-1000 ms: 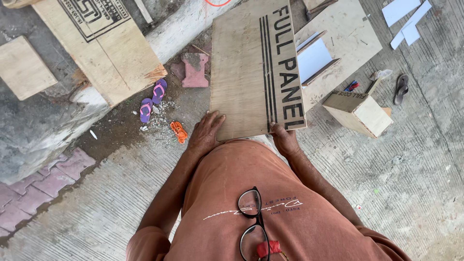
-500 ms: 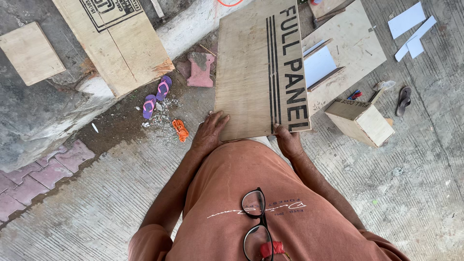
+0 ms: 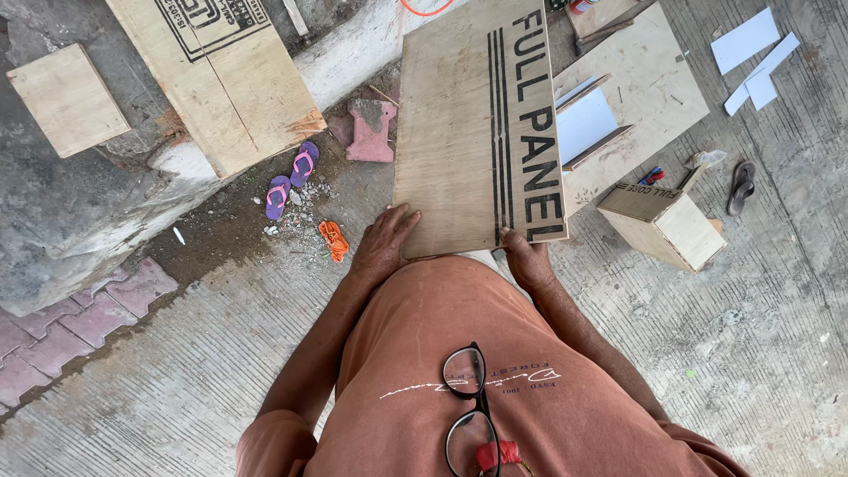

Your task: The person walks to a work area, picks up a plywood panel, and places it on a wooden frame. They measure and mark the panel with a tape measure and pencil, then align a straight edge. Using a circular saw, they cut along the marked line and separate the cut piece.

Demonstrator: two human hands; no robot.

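I hold a long plywood panel [image 3: 450, 132] with black printed lettering and stripes out in front of my waist. My left hand [image 3: 382, 244] grips its near left corner, fingers lying on top. At the near right corner my right hand [image 3: 527, 261] clasps the edge under the lettering. The panel stretches away from me over the ground. Black-rimmed glasses [image 3: 468, 402] hang from the collar of my orange shirt.
A larger plywood sheet [image 3: 225, 75] leans on a low concrete ledge at upper left, a small square board [image 3: 66, 99] beside it. Purple sandals [image 3: 291, 177], an orange scrap [image 3: 334, 240], a red paver [image 3: 371, 131], a small wooden box [image 3: 667, 225], a flat board [image 3: 649, 88], a dark sandal [image 3: 740, 185] and white sheets [image 3: 751, 53] lie around.
The view has shifted slightly; the panel and both hands sit a little lower and to the right in the picture. Both hands keep their grip on the panel.
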